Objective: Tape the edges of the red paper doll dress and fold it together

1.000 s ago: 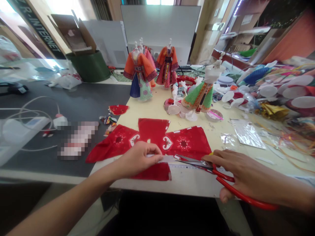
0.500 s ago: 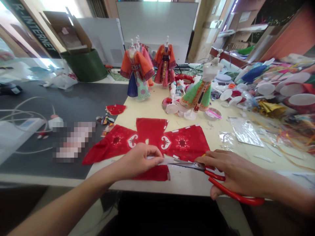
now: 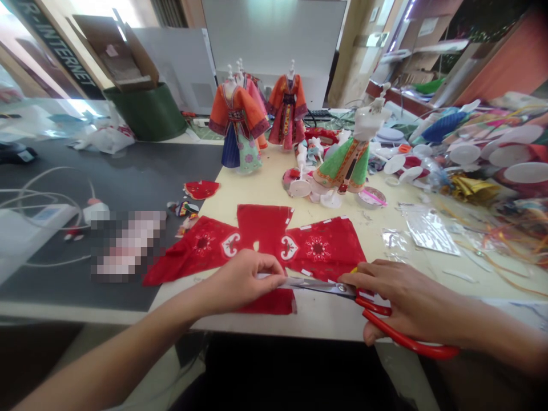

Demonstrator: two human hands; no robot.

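Note:
My right hand (image 3: 396, 294) is wrapped round a pair of scissors (image 3: 411, 341) with red handles, its blades pointing left. The blade tips lie right at the fingertips of my left hand (image 3: 252, 279), which is closed in a pinch on a thin white strip (image 3: 262, 275), mostly hidden by the fingers. Beneath my hands a red cloth garment piece (image 3: 265, 225) is spread flat in a cross shape, with white heart-like and floral motifs. Small white strips (image 3: 306, 272) sit along its right-hand edges.
Dressed doll figures (image 3: 240, 128) stand at the back. One in a green skirt (image 3: 342, 165) is nearer, at the right. White stands and scraps (image 3: 466, 154) pile up far right. A red cloth scrap (image 3: 202, 189) and a white device with cables (image 3: 38, 228) lie left.
The scissor tips have come slightly left, closer to my left fingertips. Less of the white strip shows between fingers and blades. The red cloth stays put.

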